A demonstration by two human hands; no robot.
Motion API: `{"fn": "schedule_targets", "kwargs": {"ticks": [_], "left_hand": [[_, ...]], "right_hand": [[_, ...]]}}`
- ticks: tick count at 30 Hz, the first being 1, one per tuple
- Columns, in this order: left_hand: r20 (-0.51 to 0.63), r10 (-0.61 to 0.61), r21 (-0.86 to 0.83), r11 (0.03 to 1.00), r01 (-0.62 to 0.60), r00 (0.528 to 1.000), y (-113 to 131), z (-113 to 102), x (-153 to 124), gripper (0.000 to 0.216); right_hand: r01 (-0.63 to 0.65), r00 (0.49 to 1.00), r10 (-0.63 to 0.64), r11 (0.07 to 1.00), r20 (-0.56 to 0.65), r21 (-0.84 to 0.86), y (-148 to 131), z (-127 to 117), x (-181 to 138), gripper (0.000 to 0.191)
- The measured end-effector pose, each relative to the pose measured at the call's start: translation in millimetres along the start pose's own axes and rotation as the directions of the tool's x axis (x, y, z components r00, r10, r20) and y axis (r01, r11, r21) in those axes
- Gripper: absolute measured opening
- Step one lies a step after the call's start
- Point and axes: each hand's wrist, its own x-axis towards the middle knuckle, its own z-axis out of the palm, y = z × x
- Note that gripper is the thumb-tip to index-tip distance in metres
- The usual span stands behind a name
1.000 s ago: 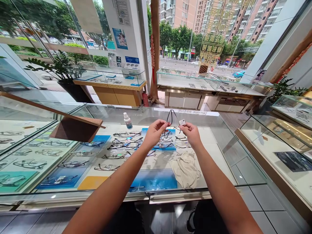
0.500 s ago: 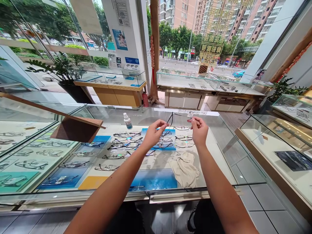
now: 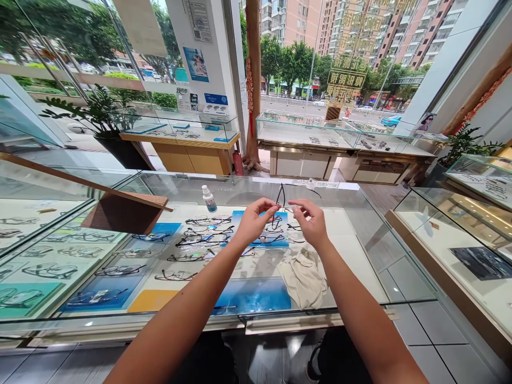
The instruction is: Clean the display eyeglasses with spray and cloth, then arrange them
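My left hand [image 3: 258, 217] is closed on a pair of dark-framed eyeglasses [image 3: 283, 195], pinching them between thumb and fingertips above the glass counter. One temple stretches out to the right and carries a small white tag [image 3: 311, 184]. My right hand [image 3: 310, 220] is just right of the frame, below that temple, with index finger and thumb apart; whether a fingertip touches the glasses I cannot make out. A crumpled beige cloth [image 3: 304, 280] lies on the counter below my right hand. To the left stands a white bottle [image 3: 208, 199] with a blue label.
Inside the glass display counter [image 3: 374, 256] are rows of eyeglasses [image 3: 206, 237] on white and blue panels. A brown slanted stand [image 3: 124, 210] rises at the left. More glass cases [image 3: 304, 133] stand beyond, by the windows, and another case [image 3: 460, 240] is at the right.
My right hand has let go of the temple's tagged end and moved left and slightly down, close to the front of the glasses. My left hand keeps its hold, nearly still.
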Motion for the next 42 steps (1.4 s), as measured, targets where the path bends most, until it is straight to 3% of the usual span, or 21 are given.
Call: {"fn": "schedule_targets", "kwargs": {"ticks": [4,9,19,34,39,42], "left_hand": [[0.057,0.037,0.049,0.998,-0.04,0.998,0.4,4.7,-3.0,0.039],[0.069,0.029,0.042,0.999,-0.032,0.997,0.0,6.4,-4.5,0.038],[-0.082,-0.024,-0.054,0.998,0.02,0.996,0.6,1.0,0.1,0.045],[-0.347,-0.008,-0.232,0.97,-0.077,0.938,13.4,-6.3,3.7,0.045],[-0.343,-0.004,-0.222,0.972,-0.077,0.939,11.0,-6.4,4.3,0.044],[-0.301,-0.011,-0.202,0.978,-0.052,0.954,10.2,-4.0,3.9,0.045]], "right_hand": [[0.03,0.997,-0.031,0.999,0.075,0.01,0.3,4.3,-2.1,0.03],[0.034,0.998,-0.033,0.999,0.061,-0.002,1.2,3.6,-2.3,0.031],[-0.081,0.996,0.078,0.995,-0.052,-0.06,2.9,-0.2,-0.1,0.032],[-0.231,0.968,0.211,0.963,-0.138,-0.143,10.2,-2.4,1.0,0.031],[-0.269,0.958,0.248,0.952,-0.146,-0.149,8.2,-2.3,1.0,0.029],[-0.202,0.972,0.176,0.965,-0.155,-0.169,4.3,-2.3,1.1,0.026]]}}
